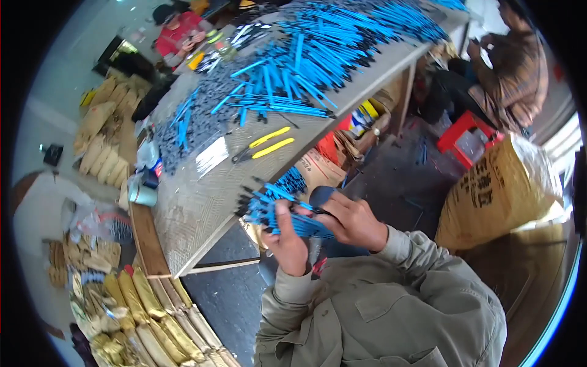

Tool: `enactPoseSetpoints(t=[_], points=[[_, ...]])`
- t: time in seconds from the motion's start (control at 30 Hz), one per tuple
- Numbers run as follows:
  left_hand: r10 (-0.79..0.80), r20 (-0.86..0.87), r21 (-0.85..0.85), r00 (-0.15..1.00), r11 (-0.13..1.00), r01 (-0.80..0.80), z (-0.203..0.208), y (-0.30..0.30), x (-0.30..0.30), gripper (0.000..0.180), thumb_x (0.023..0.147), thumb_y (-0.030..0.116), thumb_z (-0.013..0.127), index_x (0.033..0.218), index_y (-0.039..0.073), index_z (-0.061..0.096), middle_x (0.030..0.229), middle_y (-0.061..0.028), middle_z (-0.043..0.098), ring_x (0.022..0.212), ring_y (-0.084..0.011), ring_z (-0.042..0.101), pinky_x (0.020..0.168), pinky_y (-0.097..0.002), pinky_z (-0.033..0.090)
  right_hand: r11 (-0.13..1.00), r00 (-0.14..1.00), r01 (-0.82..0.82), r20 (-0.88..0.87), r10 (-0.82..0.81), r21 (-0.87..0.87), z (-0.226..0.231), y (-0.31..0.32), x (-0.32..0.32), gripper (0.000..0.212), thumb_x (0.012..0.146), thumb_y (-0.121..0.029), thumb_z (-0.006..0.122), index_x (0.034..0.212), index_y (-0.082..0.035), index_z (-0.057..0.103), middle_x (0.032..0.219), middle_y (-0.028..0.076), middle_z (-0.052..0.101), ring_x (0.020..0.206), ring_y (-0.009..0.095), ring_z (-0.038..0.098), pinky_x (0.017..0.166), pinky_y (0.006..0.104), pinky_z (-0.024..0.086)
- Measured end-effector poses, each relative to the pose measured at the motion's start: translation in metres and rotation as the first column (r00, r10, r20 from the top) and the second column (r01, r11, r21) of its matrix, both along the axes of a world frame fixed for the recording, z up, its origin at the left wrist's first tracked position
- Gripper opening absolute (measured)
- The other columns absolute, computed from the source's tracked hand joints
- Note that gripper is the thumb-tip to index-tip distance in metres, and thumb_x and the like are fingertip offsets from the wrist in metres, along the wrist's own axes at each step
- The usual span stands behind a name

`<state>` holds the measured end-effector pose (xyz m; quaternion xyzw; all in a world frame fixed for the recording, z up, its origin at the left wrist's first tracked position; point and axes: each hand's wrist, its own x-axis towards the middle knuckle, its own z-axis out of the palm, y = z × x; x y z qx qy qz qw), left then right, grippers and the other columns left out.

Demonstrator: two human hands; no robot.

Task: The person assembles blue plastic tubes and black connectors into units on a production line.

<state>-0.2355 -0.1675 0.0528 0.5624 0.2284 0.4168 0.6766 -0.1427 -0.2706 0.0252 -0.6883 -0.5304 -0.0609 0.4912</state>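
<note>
My left hand [287, 240] is closed around a bundle of thin blue rods [263, 212] with black ends, held in front of my body beside the table edge. My right hand [358, 223] is closed close by, its fingers pinching the black end of a blue rod that lies across the bundle. A dark rounded piece [321, 196] shows at the right fingertips; its kind is unclear. More blue rods [287, 182] are bunched just beyond the hands. On the tabletop [189, 223], pliers [264, 145] with yellow handles lie beside a white patch of slim pieces [212, 156].
A large heap of blue rods [306, 55] and many small dark parts [214, 92] cover the table's far side. One person [177, 33] sits across it, another [513, 67] at right near a red crate [468, 139]. A yellow sack [495, 189] stands at my right; wrapped bundles [147, 306] lie at left.
</note>
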Motion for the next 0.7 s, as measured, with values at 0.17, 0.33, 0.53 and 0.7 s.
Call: enactPoseSetpoints(t=[0.17, 0.33, 0.53, 0.7], points=[[-0.137, 0.094, -0.14, 0.986, 0.979, 0.149, -0.007, -0.002, -0.017, 0.017, 0.091, 0.018, 0.051, 0.09, 0.001, 0.052, 0.075, -0.0092, 0.059, 0.065, -0.0162, 0.055, 0.065, -0.0284, 0.044, 0.937, 0.868, -0.306, -0.354, 0.348, 0.171, -0.042, 0.013, -0.001, 0.02, 0.086, -0.019, 0.058, 0.094, -0.001, 0.057, 0.077, 0.015, 0.053, 0.072, 0.033, 0.055, 0.064, 0.038, 0.044], [-0.367, -0.018, 0.009, 0.93, 0.93, 0.367, -0.015, 0.003, -0.047, 0.019, 0.093, 0.022, 0.047, 0.098, 0.004, 0.048, 0.085, -0.0146, 0.062, 0.07, -0.0206, 0.059, 0.068, -0.0337, 0.047, 0.874, 0.628, -0.399, -0.612, 0.481, 0.277, -0.066, -0.011, -0.002, 0.019, 0.087, -0.02, 0.057, 0.093, -0.001, 0.057, 0.083, 0.014, 0.055, 0.074, 0.028, 0.055, 0.066, 0.0361, 0.044], [-0.509, 0.211, -0.067, 0.834, 0.844, 0.532, 0.005, 0.044, -0.06, 0.017, 0.093, 0.023, 0.047, 0.109, 0.015, 0.048, 0.108, -0.0109, 0.056, 0.109, -0.0326, 0.051, 0.098, -0.0492, 0.038, 0.835, 0.73, 0.309, -0.449, -0.515, -0.456, -0.207, -0.113, -0.001, 0.026, 0.084, -0.025, 0.059, 0.101, -0.005, 0.057, 0.09, 0.015, 0.053, 0.088, 0.033, 0.055, 0.077, 0.0381, 0.046], [-0.415, 0.394, 0.016, 0.82, 0.895, 0.445, 0.007, 0.065, -0.056, 0.017, 0.093, 0.018, 0.047, 0.11, 0.015, 0.048, 0.123, -0.0122, 0.05, 0.12, -0.0375, 0.043, 0.104, -0.0536, 0.031, 0.647, 0.497, 0.142, -0.512, -0.701, -0.749, -0.278, -0.204, -0.095, 0.03, 0.085, -0.038, 0.054, 0.101, -0.012, 0.057, 0.098, 0.016, 0.056, 0.09, 0.036, 0.057, 0.073, 0.0433, 0.047]])
